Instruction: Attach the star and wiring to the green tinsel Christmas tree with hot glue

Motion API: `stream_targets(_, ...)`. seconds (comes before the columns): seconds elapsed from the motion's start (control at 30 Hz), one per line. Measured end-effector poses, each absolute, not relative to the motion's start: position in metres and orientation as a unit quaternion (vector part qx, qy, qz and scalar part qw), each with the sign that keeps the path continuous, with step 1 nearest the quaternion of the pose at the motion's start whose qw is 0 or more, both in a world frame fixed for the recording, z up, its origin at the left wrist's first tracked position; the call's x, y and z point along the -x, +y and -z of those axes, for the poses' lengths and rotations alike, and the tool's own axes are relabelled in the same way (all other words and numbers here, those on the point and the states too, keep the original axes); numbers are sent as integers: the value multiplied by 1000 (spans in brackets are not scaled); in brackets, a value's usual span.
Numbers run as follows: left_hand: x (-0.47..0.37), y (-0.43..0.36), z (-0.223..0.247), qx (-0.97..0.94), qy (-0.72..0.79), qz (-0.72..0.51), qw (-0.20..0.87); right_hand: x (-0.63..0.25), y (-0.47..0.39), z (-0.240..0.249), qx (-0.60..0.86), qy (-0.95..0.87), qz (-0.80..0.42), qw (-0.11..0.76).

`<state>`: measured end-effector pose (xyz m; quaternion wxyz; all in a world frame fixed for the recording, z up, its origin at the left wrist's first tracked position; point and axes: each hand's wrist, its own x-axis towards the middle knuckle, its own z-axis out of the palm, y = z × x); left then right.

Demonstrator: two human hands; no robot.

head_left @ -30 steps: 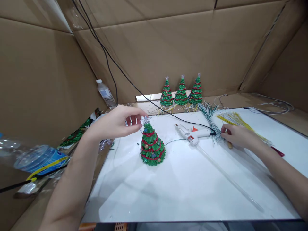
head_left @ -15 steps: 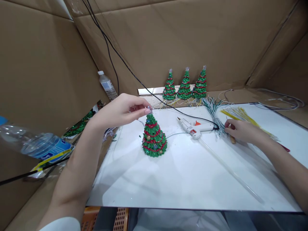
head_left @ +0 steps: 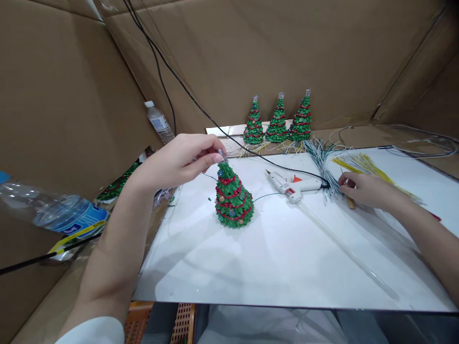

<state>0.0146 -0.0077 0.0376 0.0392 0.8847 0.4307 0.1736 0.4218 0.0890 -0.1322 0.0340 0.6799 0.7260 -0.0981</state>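
Tabletop (head_left: 251, 267), white, spreads from the standing decorated tree (head_left: 234, 203) to the front edge, leaving us room to move; rightward, the glue gun (head_left: 294, 187) and its long glue stick (head_left: 347, 251) bound that space. Our left hand (head_left: 188, 160) pinches the pale topper (head_left: 223, 155) on the tree, partly covering it. Our right hand (head_left: 366, 191) hides part of what is probably a wooden handle (head_left: 350, 203); whether it grips this, we cannot tell. The frame cuts off our right forearm.
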Motion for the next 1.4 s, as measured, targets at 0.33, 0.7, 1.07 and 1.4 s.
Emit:
stream_targets(0.33,-14,-7,-35,-875,422,-218,94,-423,89,135,-676,729,109,13)
stream_targets(0.7,-12,-7,-37,-896,387,-188,114,-425,89,137,-681,722,120,-13)
stream_targets(1.07,-9,-1,-34,-899,356,-178,184,-425,88,137,-683,721,118,-17)
stream_targets(1.4,-13,-7,-37,-873,405,-212,171,-422,86,135,-679,725,110,-18)
